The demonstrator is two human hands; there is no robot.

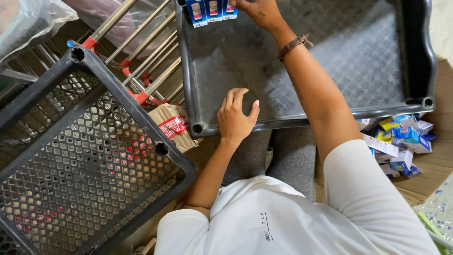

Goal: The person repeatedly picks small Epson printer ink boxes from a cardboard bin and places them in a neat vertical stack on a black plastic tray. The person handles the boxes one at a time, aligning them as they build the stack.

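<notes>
Left hand [234, 114] slack on grey tray [330, 61]; right hand [258, 10] fingers on three blue boxes [211, 10].

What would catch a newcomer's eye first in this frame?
The big grey tray fills the top centre, with the right hand on the small blue-and-white boxes at its far edge and the left hand on its near rim. A black mesh crate sits tilted at the left.

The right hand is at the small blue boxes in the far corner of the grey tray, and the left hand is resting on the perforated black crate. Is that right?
Not quite. The head view shows the left hand on the near rim of the grey tray, not on the perforated black crate lying beside it. The rest holds: the right hand is at the small blue boxes in the tray's far corner.
</notes>
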